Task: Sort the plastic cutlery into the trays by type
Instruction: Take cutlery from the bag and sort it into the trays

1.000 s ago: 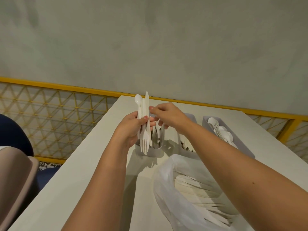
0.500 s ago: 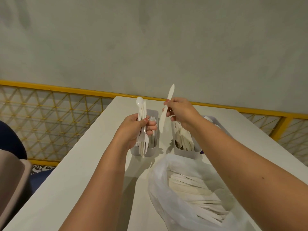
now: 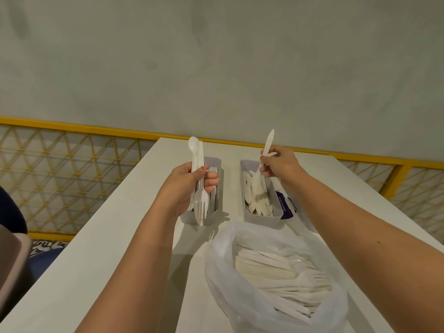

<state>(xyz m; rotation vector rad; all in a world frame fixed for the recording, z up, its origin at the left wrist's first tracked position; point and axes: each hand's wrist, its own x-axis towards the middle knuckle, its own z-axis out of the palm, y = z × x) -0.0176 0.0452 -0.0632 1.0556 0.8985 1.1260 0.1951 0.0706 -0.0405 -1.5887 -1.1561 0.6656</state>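
Forks (image 3: 212, 169) in left tray (image 3: 211, 218), knives (image 3: 257, 200) in middle tray (image 3: 262, 218), mixed cutlery (image 3: 276, 277) in bag (image 3: 240, 308); left hand (image 3: 185, 186) gripping bundle (image 3: 198, 159), right hand (image 3: 281, 164) pinching knife (image 3: 268, 143).

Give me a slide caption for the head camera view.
The right hand holds a knife over the knife tray; left hand grips mixed cutlery.

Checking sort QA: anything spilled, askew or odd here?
Nothing spilled or broken. Oddity: the bundle in the left hand is mixed, spoon bowl up, fork tines down, over the fork tray. The right hand holds one knife above the knife tray.
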